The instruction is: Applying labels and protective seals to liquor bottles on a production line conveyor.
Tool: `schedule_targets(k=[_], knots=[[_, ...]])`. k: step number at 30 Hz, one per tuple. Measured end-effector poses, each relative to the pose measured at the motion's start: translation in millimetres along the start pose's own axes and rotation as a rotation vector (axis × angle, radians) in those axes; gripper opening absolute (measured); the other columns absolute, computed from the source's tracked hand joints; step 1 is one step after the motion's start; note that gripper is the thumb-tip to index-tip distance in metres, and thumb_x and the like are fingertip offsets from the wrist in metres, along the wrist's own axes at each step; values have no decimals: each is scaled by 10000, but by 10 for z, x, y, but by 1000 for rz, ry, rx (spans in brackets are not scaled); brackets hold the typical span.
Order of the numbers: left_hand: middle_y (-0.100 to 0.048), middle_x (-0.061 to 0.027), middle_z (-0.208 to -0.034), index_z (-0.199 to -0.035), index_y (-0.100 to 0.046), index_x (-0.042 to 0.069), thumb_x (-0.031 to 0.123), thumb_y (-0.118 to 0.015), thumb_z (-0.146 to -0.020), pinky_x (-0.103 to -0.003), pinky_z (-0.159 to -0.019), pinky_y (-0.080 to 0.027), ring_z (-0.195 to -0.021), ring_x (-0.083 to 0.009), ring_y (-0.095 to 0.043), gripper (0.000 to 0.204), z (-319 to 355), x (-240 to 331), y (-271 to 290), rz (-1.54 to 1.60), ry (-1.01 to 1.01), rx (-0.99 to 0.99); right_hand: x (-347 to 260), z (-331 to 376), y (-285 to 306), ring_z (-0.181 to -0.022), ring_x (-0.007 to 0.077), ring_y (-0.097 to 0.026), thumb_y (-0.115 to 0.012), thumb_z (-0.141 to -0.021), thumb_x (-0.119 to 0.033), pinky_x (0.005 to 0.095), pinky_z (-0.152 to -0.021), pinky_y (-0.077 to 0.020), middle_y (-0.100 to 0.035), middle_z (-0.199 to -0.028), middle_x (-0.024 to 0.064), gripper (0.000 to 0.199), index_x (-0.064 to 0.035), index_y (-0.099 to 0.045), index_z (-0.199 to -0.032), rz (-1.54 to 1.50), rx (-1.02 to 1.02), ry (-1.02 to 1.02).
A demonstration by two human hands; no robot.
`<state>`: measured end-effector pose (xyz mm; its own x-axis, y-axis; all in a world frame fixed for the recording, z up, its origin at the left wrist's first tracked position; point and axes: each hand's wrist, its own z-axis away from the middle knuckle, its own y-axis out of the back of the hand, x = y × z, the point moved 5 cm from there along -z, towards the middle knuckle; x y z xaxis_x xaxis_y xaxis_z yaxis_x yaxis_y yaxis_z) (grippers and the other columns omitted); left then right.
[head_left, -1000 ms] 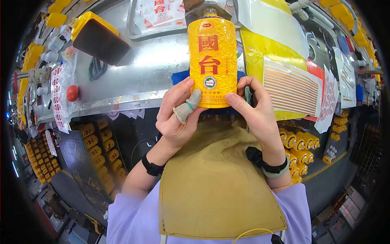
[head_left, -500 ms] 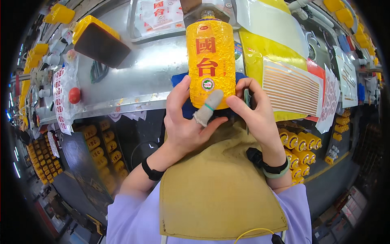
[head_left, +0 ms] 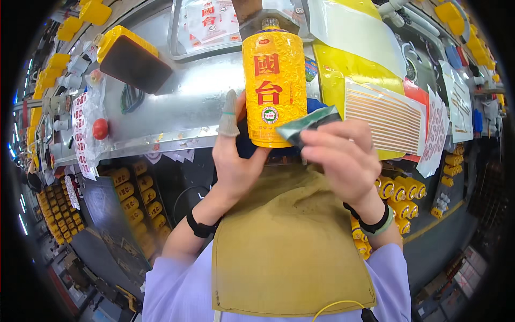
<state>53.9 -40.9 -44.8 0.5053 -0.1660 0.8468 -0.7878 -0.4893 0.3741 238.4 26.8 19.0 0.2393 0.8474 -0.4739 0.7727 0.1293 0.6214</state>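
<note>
A yellow embossed bottle (head_left: 273,80) with large red characters and a round green-and-white emblem lies with its neck pointing away from me. My left hand (head_left: 236,163) steadies its lower left side. The thumb is by the base and some fingers pass out of sight behind the bottle. A pale cloth finger cover (head_left: 229,114) with a green band is on the raised index finger. Between the fingers of my right hand (head_left: 346,155), slightly blurred, is a flat dark green scraper-like piece (head_left: 311,124), its tip at the bottle's lower right front. Blue cloth (head_left: 315,105) shows behind the bottle.
A metal tray (head_left: 179,51) of printed sheets stands at the back. To the right lie a sheet of brown strips (head_left: 383,115) and yellow sheeting (head_left: 357,64). A dark-faced yellow block (head_left: 134,64) and a red ball (head_left: 100,129) are on the left. Yellow bottles (head_left: 402,190) fill racks below.
My right hand has turned and brought the green piece across to the bottle's front. My left index finger has lifted off the front to the left side. The bottle has shifted slightly.
</note>
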Motion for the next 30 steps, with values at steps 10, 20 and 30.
schedule_targets(k=[10, 20, 30], knots=[[-659, -136, -1337, -1359, -583, -36, 13, -884, -668, -379, -916, -504, -1043, -297, -619, 755, -93, 162, 68, -93, -148, 32, -58, -66, 13, -865, 206, -652, -721, -684, -82, 334, -748, -481, -756, -1010, 37, 257, -92, -778, -934, 57, -42, 9], [-660, -139, -1332, -1354, -580, -33, 32, -889, -665, -374, -898, -504, -1024, -292, -617, 759, -100, 146, 73, -101, -145, 34, -122, -107, 17, -891, 180, -646, -733, -704, -78, 331, -787, -438, -752, -1059, 7, 292, -141, -761, -987, 61, -5, 89], [-533, -258, -1430, -1455, -400, -109, -43, -802, -745, -432, -1014, -557, -1289, -361, -585, 819, -55, 13, 49, 102, -63, -25, -174, -215, -38, -841, 149, -611, -730, -690, -157, 331, -806, -443, -733, -1033, -27, 305, -140, -760, -993, 32, -99, 322]])
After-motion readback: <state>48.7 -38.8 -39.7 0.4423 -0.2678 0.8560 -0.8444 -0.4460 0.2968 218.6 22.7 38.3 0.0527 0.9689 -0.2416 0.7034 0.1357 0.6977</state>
